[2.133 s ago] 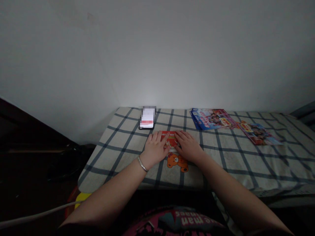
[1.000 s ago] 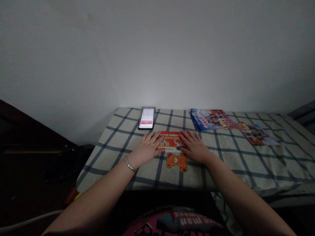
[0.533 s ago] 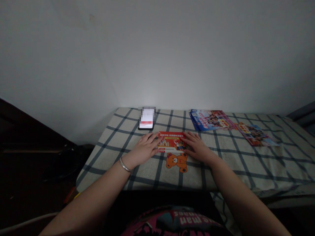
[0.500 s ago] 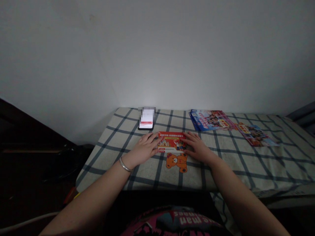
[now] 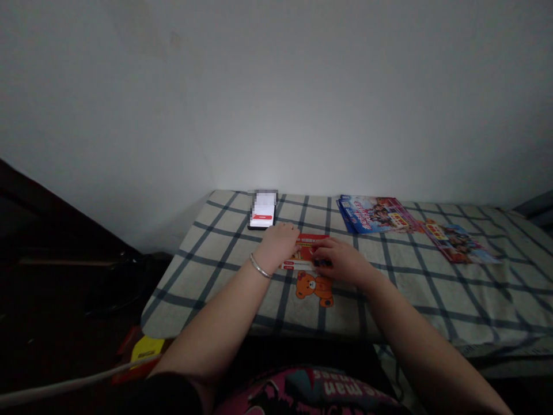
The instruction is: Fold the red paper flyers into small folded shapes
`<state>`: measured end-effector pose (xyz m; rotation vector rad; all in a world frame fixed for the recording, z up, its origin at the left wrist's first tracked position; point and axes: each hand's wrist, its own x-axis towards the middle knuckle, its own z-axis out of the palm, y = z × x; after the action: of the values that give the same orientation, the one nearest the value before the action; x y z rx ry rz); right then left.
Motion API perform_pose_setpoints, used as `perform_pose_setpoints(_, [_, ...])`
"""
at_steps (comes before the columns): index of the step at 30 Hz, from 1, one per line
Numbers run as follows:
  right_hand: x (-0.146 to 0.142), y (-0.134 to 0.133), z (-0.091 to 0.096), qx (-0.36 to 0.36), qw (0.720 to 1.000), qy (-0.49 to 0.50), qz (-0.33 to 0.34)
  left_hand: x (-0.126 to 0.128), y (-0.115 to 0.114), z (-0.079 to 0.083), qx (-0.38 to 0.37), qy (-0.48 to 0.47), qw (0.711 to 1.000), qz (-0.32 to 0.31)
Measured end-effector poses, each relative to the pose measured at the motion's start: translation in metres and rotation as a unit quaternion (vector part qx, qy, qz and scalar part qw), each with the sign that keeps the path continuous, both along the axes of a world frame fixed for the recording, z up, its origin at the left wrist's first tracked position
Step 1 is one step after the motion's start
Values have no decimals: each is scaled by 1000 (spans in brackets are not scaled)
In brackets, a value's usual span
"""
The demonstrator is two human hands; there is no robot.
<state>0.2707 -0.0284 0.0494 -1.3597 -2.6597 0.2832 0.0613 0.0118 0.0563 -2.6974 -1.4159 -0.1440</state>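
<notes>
A red leaflet (image 5: 307, 252) lies on a checked cloth (image 5: 216, 253), just beyond an orange bear print (image 5: 317, 287). My left hand (image 5: 280, 242) covers the leaflet's left part with its fingers bent over the paper. A silver bracelet (image 5: 260, 266) sits on that wrist. From the right side my right hand (image 5: 343, 260) lies on the leaflet with its fingers stretched out and pointing left. Much of the leaflet is hidden under both hands.
A lit phone (image 5: 263, 212) lies beyond my left hand near the wall. A blue magazine stack (image 5: 371, 212) and another magazine (image 5: 458, 242) lie at the right. A yellow object (image 5: 147, 349) and a white cable (image 5: 64, 386) are on the dark floor at the left.
Both hands have moved inward over the leaflet, covering more of it. My left hand has gone from flat to bent fingers. The view has shifted slightly left.
</notes>
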Motion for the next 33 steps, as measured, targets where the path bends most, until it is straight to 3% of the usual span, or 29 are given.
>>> perform_pose_setpoints(8, [-17, 2, 13, 21, 999, -49, 7, 1, 19, -7, 7, -18, 998, -58])
perform_pose_setpoints(15, [-19, 5, -7, 95, 995, -20, -34, -12, 12, -22, 23, -62, 991, -115])
perform_pose_setpoints(20, [-12, 10, -19, 131, 989, 12, -69, -8, 2, -21, -8, -107, 980, -170])
perform_pose_setpoints(27, [-8, 9, -22, 193, 976, 37, -91, -12, -12, -22, 75, -168, 980, -71])
perform_pose_setpoints(33, [-9, 8, -26, 249, 959, 108, -76, -7, -11, -28, 130, -210, 964, -100])
